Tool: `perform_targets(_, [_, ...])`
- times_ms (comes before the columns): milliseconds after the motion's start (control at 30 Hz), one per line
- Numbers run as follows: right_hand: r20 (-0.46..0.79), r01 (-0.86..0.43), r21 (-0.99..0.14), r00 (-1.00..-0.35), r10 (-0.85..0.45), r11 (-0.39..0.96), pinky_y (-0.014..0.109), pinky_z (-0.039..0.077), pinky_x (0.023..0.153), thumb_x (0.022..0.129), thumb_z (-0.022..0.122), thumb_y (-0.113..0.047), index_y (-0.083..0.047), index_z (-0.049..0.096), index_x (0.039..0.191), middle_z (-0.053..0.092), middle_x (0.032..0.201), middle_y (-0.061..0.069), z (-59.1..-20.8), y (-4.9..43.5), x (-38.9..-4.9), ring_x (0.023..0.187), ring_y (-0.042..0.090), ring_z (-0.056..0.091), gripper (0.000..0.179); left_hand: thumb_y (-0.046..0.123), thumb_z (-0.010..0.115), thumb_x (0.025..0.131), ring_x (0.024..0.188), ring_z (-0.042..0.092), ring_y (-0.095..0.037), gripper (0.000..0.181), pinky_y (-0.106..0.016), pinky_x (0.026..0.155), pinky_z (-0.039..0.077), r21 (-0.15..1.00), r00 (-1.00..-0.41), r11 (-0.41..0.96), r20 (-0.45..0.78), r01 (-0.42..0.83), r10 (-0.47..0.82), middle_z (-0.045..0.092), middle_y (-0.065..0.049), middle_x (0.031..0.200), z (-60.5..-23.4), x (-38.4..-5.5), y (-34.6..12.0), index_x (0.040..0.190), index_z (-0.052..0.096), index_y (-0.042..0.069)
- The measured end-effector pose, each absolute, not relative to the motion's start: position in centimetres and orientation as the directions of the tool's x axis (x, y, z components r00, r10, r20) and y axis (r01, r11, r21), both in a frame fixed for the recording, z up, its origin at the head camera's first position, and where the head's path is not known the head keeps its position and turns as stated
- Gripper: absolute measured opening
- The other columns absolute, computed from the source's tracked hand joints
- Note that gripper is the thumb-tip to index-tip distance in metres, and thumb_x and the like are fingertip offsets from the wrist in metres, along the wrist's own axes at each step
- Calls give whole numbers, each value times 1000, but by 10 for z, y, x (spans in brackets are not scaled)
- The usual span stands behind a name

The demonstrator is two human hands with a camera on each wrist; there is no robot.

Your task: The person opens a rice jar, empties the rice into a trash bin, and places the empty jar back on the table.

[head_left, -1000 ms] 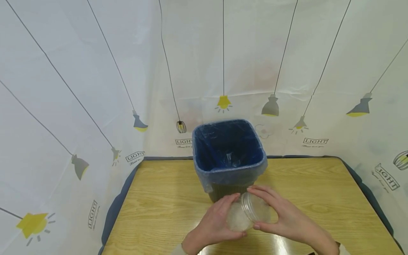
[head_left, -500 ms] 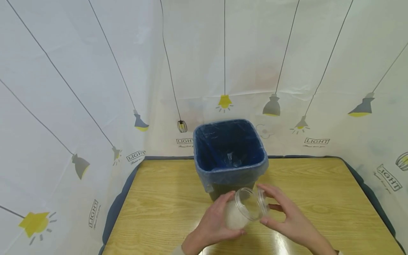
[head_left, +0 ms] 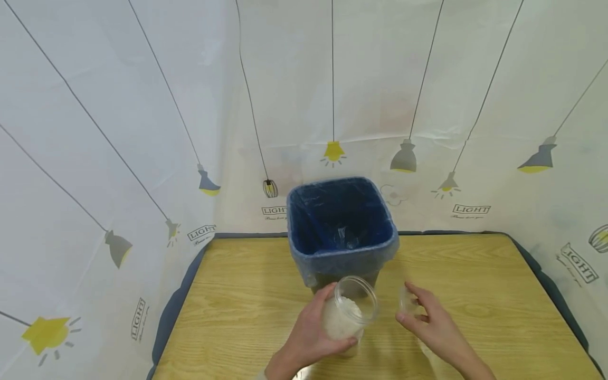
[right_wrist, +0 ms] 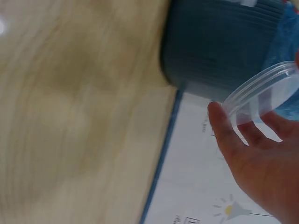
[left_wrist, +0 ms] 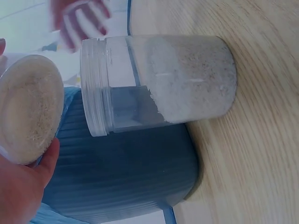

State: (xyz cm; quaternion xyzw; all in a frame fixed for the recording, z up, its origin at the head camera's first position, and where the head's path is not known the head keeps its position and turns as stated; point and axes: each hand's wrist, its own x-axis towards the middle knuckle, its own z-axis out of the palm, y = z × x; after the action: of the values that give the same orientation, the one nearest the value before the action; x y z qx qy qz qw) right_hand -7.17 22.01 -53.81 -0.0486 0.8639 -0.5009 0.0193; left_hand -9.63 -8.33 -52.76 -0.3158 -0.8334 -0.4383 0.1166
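Observation:
My left hand (head_left: 309,335) grips a clear open jar (head_left: 358,293) part-filled with white grains. It is tilted, its mouth facing up and toward the right in the head view. The left wrist view shows that jar's round base (left_wrist: 35,107) in the left hand (left_wrist: 21,186). A second clear jar (left_wrist: 187,79), also part-filled with white grains, stands on the table below; the held jar mostly hides it in the head view. To the right, my right hand (head_left: 439,330) pinches a clear lid (right_wrist: 261,91) by its edge, apart from the jar.
Just beyond the hands, a dark bin (left_wrist: 131,172) with a blue liner (head_left: 351,258) stands on the wooden table (head_left: 247,295). Clear scraps lie inside it. A pale sheet printed with lamps (head_left: 294,79) closes off the back and sides.
The right hand has lifted the lid off the held jar and moved right with it. The left hand has brought the jar slightly left and tipped its mouth more upward.

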Motion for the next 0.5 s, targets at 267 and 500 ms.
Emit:
perform_targets(267, [-50,-94,-710,-982,-184,698,65,50,93,84,86,-35,4,49,147,49,143,31,-586,225,-81,125,54,52,83,30,99,61,113,64,-19,107,-37,92,55,683,-784,396,469,614,406,62,-4,138,-529,-95,-87,152,43,17])
perform_targets(500, [-5,-170,-507,-980,-200,845,60,50,96,73,92,-43,3,58,139,59,128,23,-609,220,-80,116,45,57,87,28,99,62,116,63,-18,105,-36,94,54,707,-784,360,466,609,411,63,-2,136,-528,-96,-88,150,45,12])
